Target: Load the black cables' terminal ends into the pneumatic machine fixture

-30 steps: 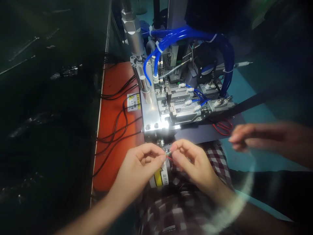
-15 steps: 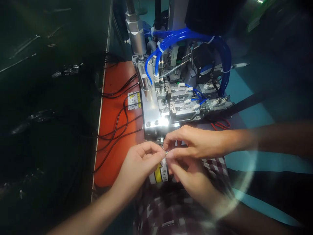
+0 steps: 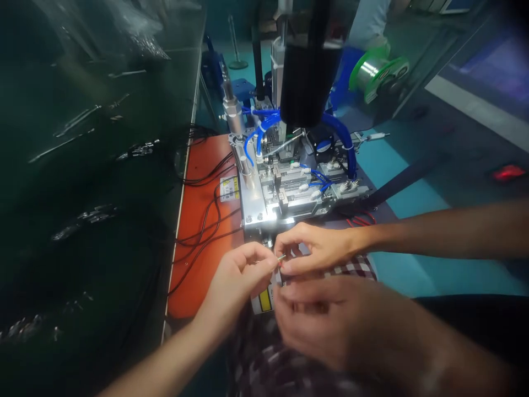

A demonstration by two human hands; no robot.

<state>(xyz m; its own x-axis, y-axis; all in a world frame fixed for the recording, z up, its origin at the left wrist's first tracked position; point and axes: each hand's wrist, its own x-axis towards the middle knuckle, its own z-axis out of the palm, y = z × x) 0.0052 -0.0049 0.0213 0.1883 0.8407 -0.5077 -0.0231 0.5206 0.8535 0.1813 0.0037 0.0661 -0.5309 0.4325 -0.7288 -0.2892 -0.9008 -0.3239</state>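
Note:
My left hand is closed, thumb and forefinger pinching a small thin wire-like piece with a greenish tip and a bit of red. Its exact kind is too small to make out. My right hand comes in from the lower right, just below and apart from that piece. Its fingers are bent and smeared by motion, so whether they hold anything is unclear. Another person's hand reaches in from the right, its curled fingertips beside the piece. All three are in front of a metal machine.
Blue air tubes arch over the machine. Black cables cross an orange-red board on the left. A dark green surface with bagged and loose metal parts lies further left. A green spool stands behind.
My right hand has drawn back from the piece toward me and down. My left hand keeps its pinch near the other person's hand. The view has tilted up, showing the spool.

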